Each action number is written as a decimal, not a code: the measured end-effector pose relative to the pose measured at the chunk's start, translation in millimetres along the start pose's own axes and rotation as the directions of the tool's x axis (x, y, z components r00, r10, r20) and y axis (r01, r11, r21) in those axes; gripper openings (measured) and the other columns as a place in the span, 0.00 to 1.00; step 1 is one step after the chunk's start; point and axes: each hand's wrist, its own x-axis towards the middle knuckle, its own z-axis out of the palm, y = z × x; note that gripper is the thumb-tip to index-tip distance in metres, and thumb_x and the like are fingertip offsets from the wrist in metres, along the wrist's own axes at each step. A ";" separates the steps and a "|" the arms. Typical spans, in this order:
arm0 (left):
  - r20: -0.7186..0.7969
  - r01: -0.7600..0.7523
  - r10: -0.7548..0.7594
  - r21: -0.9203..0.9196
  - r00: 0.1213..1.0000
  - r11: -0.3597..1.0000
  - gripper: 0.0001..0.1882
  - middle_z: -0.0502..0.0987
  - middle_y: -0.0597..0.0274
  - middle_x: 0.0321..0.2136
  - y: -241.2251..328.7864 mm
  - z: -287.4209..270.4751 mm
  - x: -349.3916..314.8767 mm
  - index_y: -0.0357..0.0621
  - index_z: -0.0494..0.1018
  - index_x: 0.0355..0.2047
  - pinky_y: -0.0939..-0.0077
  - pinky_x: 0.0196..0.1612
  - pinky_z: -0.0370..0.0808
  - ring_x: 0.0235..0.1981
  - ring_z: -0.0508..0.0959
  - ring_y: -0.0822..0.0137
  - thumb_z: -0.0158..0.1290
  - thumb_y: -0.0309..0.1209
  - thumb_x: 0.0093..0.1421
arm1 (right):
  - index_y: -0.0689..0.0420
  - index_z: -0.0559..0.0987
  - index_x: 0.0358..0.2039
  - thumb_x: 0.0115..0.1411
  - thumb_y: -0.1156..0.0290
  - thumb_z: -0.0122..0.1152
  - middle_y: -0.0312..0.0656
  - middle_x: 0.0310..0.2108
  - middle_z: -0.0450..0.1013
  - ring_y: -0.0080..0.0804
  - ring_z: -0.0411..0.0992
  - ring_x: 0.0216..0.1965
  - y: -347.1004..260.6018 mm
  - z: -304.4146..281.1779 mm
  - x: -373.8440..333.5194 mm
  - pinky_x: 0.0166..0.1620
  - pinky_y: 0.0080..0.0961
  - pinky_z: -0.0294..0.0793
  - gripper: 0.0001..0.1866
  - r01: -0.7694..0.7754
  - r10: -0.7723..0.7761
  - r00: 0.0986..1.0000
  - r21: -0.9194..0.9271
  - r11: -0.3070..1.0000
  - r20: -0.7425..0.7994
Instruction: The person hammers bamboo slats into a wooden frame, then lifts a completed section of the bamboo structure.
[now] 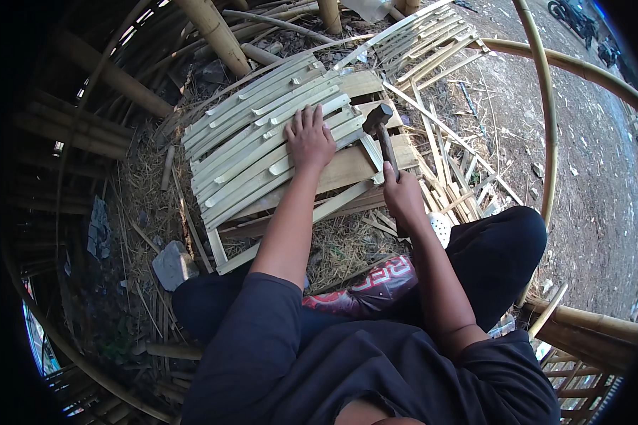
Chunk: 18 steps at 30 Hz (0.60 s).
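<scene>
A panel of pale split-bamboo slats (252, 145) lies in front of me on wooden boards (358, 170). Its slats run side by side, with small curled pieces standing up along them. My left hand (310, 139) rests flat on the slats near their right ends, fingers spread, gripping nothing. In my right hand (404, 196) is a hammer (386, 142), its handle held in closed fingers. The dark hammer head is raised near the right ends of the slats; whether it touches them I cannot tell. A cross strip shows beneath the slats at the near left corner.
Loose bamboo strips (450, 195) lie heaped on the right. Another slatted panel (425, 39) is at the far right. A grey stone (174, 265) sits by my left knee, and a printed dark-red bag (368, 287) between my legs. Bamboo poles (216, 35) stand around.
</scene>
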 end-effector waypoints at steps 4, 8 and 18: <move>-0.005 0.003 -0.004 -0.031 1.000 1.000 0.29 0.64 0.55 0.69 -4.0 5.1 -2.0 0.51 0.62 0.71 0.48 0.72 0.51 0.71 0.61 0.53 0.41 0.39 0.69 | 0.60 0.71 0.23 0.75 0.51 0.49 0.37 0.14 0.63 0.27 0.62 0.16 -6.7 -6.3 -10.9 0.21 0.34 0.60 0.29 0.116 -0.097 0.988 0.160 0.980 -0.120; -0.017 -0.002 0.002 -0.044 1.000 0.999 0.30 0.64 0.55 0.69 0.1 7.5 1.3 0.51 0.62 0.71 0.45 0.72 0.49 0.71 0.60 0.52 0.41 0.39 0.69 | 0.65 0.72 0.21 0.75 0.50 0.48 0.44 0.14 0.66 0.38 0.66 0.17 -13.4 1.5 -11.2 0.26 0.43 0.65 0.33 0.182 -0.170 0.929 0.003 0.983 -0.329; -0.003 0.018 -0.018 -0.051 1.000 0.999 0.30 0.63 0.56 0.70 -3.0 6.4 -0.1 0.52 0.62 0.71 0.45 0.73 0.48 0.72 0.59 0.53 0.41 0.40 0.69 | 0.73 0.81 0.34 0.73 0.47 0.48 0.69 0.28 0.77 0.66 0.79 0.36 -20.1 -8.3 -10.9 0.43 0.52 0.74 0.34 0.024 -0.024 0.999 0.009 1.000 -0.030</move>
